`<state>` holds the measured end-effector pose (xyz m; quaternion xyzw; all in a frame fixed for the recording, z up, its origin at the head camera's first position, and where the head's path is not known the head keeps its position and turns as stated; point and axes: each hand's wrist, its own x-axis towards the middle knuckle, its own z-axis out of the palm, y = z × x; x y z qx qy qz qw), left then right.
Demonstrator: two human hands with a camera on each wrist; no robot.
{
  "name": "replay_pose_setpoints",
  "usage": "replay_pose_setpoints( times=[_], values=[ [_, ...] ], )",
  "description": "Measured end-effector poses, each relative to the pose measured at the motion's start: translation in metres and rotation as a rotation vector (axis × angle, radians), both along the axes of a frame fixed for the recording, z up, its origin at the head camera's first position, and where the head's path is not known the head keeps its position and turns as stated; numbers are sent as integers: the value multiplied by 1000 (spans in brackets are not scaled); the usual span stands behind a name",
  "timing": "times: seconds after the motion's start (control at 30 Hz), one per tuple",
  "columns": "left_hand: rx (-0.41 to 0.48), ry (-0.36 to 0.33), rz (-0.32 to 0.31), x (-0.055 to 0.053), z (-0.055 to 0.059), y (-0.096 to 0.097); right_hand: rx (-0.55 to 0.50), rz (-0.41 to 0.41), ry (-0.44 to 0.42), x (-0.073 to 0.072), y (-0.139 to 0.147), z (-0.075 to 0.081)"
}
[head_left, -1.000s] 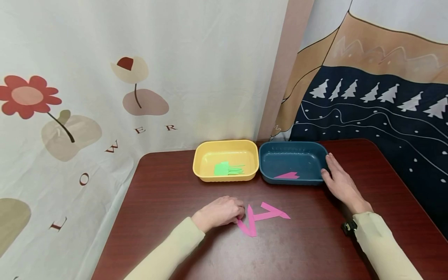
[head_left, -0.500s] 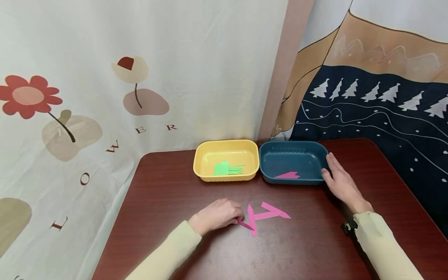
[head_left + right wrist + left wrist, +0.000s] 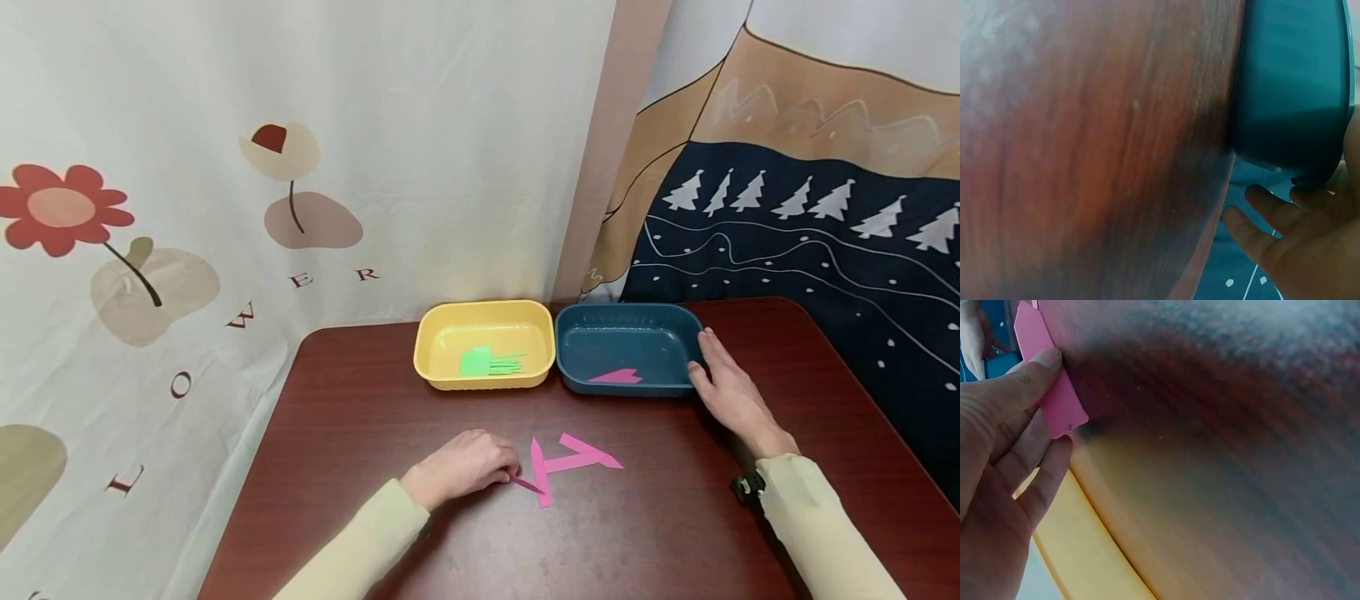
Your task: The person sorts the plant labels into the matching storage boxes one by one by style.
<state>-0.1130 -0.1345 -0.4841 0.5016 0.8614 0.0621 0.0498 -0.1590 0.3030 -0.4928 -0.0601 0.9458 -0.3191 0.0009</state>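
Observation:
Between thumb and fingers, my left hand (image 3: 468, 467) pinches a pink tag (image 3: 1063, 409), a thin flat strip with a pointed end and a tiny hole at the other. The tag's free end overlaps another upright-lying pink tag (image 3: 538, 467) in the head view. Two more, a level tag (image 3: 568, 462) and a slanted tag (image 3: 588, 448), lie crossing just to the right. My right hand (image 3: 731, 392), fingers straight, rests against the right side of the dark blue tray (image 3: 622, 389). Inside that tray are pink tags (image 3: 617, 377), near its front wall.
A yellow tray (image 3: 483, 384) stands left of the blue one, holding green tags (image 3: 475, 362) bunched together. Both trays sit at the back of the brown table (image 3: 352, 392), against a printed curtain (image 3: 450, 167). The table's rounded corners show at the back.
My left hand has drawn slightly left and lifted its pink tag, which now shows edge-on in the head view. The right hand and both trays have stayed put.

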Motion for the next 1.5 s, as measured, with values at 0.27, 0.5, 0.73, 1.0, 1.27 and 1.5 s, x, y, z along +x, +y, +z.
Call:
replay_pose_setpoints(
  times=[0.27,0.5,0.73,1.0,1.27,1.5],
  values=[
    [96,8,20,-1,2,4,-3,-6,-19,1,1,-1],
    [180,59,-7,-1,11,15,-4,-4,-9,1,0,-1],
    [225,133,-46,0,18,28,-9,-8,-2,1,0,1],
    [330,170,-45,-4,23,41,-4,-9,21,0,-1,-2],
    [374,196,-26,-16,39,60,-6,-9,22,0,0,-1],
    [420,163,-14,-29,52,80,-11,-12,3,0,-1,-2]
  ],
)
